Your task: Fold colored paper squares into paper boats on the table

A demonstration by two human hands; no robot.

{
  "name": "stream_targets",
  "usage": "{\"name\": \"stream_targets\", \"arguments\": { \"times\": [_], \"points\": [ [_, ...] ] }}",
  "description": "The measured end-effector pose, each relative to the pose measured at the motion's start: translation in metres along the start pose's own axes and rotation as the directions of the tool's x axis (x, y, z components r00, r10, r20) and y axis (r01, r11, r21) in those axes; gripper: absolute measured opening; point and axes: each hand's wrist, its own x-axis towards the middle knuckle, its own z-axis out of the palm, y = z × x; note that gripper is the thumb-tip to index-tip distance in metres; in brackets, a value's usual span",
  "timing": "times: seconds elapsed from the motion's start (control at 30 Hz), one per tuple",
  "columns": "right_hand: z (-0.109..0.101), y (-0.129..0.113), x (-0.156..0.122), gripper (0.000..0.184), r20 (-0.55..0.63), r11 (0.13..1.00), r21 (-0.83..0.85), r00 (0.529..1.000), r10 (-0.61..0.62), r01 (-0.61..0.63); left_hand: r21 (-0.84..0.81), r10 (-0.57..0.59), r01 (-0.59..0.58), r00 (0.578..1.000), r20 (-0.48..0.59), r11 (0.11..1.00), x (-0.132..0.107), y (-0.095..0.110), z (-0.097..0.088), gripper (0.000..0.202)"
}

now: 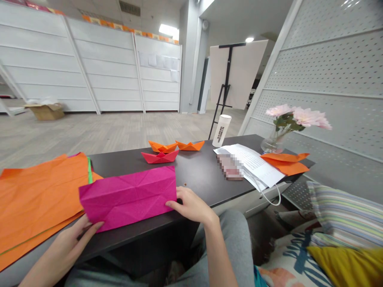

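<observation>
A magenta sheet of paper (131, 197), folded to a long rectangle and marked with creases, is held up over the near edge of the dark table (197, 175). My left hand (80, 235) pinches its lower left corner, thumb in front and fingers behind. At the right end, my right hand (188, 203) grips the sheet between thumb and fingers. Beyond it sit a red paper boat (160, 157) and two orange ones, a left orange boat (163, 146) and a right orange boat (190, 146).
A stack of orange paper (38, 199) lies at the left. Toward the right are a white cup (222, 130), a pixelated flat object (230, 167), printed sheets (251, 161) with a white cord, folded orange paper (285, 163) and a flower vase (273, 139). Cushions (344, 215) lie beside my leg.
</observation>
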Motion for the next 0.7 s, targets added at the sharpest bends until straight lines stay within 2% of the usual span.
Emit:
{"name": "stream_targets", "arguments": {
  "times": [0.13,0.2,0.27,0.33,0.43,0.5,0.57,0.7],
  "points": [
    [0.01,0.009,0.003,0.025,-0.142,0.986,-0.133,0.986,0.083,-0.102,-0.129,-0.072,0.068,0.997,-0.026,0.989,0.005,0.007,0.005,0.033],
    [0.013,0.013,0.005,0.028,-0.147,0.98,-0.156,0.984,0.102,-0.125,-0.162,-0.135,0.131,0.991,-0.011,0.978,0.003,0.004,0.009,0.048],
    [0.015,0.014,0.005,0.023,-0.153,0.982,-0.141,0.982,0.107,-0.129,-0.152,-0.143,0.139,0.99,-0.015,0.979,0.001,0.0,0.011,0.062],
    [0.015,0.015,0.005,0.022,-0.181,0.986,-0.095,0.976,0.118,-0.136,-0.068,-0.076,0.072,0.995,-0.061,0.995,0.002,0.0,0.01,0.07],
    [0.014,0.014,0.004,0.058,-0.204,0.989,-0.028,0.97,0.135,-0.143,0.122,0.078,-0.064,0.99,-0.117,0.991,0.007,0.011,0.005,0.055],
    [0.014,0.016,0.003,0.068,-0.181,0.99,-0.027,0.975,0.132,-0.139,0.193,0.159,-0.145,0.985,-0.058,0.97,0.008,0.025,0.005,0.042],
    [0.014,0.018,0.003,0.055,-0.149,0.989,-0.06,0.981,0.128,-0.138,0.24,0.204,-0.209,0.978,0.044,0.948,0.008,0.044,0.009,0.04],
    [0.011,0.009,0.003,0.025,-0.158,0.977,-0.153,0.98,0.121,-0.146,0.375,0.228,-0.279,0.958,0.175,0.884,0.005,0.078,0.028,0.056]
  ]
}}
